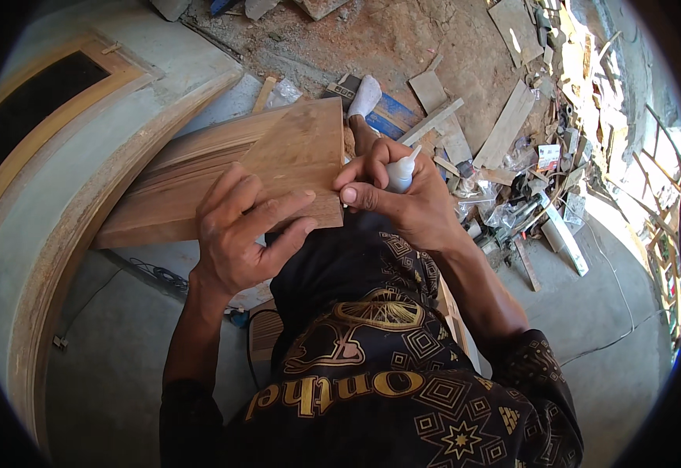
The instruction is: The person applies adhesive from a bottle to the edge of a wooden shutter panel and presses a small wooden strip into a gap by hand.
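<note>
A thick brown wooden panel [293, 148] with several long strips along its far side reaches from the left toward the middle. My left hand [239, 226] grips its near edge, the fingers over the top face and the thumb by the edge. My right hand [414, 199] holds a small white glue bottle [401, 173] in its curled fingers, the pointed nozzle tilted up and right. Its thumb and forefinger meet at the panel's right end. Something tiny and pale shows by the thumb tip, too small to name.
A curved door-like frame [145, 140] stands on the left. Wood offcuts [504, 125], plastic wrappings and other debris litter the floor at the right. A foot in a pale sock [365, 97] rests beyond the panel, beside a blue object [391, 117]. Thin cables [621, 331] lie on the concrete.
</note>
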A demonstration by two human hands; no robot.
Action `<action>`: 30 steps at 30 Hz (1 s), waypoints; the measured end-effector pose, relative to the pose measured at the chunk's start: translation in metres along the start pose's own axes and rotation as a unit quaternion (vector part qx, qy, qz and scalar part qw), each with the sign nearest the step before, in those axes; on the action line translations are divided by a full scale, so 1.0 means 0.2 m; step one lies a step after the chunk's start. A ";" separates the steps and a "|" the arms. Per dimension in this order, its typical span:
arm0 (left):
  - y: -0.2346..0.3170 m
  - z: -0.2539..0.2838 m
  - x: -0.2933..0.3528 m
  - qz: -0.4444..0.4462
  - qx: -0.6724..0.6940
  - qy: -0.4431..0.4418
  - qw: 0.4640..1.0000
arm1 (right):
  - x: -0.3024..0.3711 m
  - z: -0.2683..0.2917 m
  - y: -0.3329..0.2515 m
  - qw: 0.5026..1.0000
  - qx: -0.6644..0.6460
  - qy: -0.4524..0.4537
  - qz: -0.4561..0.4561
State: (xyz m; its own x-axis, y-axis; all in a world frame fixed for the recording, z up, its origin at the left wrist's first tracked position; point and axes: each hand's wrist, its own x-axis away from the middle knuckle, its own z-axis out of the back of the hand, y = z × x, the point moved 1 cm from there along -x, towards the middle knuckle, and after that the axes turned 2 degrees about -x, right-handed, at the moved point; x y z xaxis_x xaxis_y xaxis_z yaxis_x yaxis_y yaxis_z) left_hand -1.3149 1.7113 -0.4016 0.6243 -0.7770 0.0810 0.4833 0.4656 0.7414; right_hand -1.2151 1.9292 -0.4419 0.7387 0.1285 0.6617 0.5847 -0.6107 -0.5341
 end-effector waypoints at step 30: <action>-0.02 -0.01 0.02 -0.012 -0.028 -0.040 0.999 | -0.04 0.02 0.05 0.993 -0.104 -0.059 0.014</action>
State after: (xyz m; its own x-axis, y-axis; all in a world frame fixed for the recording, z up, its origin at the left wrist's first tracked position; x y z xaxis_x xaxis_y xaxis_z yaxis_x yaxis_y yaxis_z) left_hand -1.3134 1.7068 -0.4062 0.5616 -0.8189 0.1183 0.5323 0.4670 0.7061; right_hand -1.2137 1.9251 -0.4558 0.7951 0.1913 0.5755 0.4899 -0.7620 -0.4236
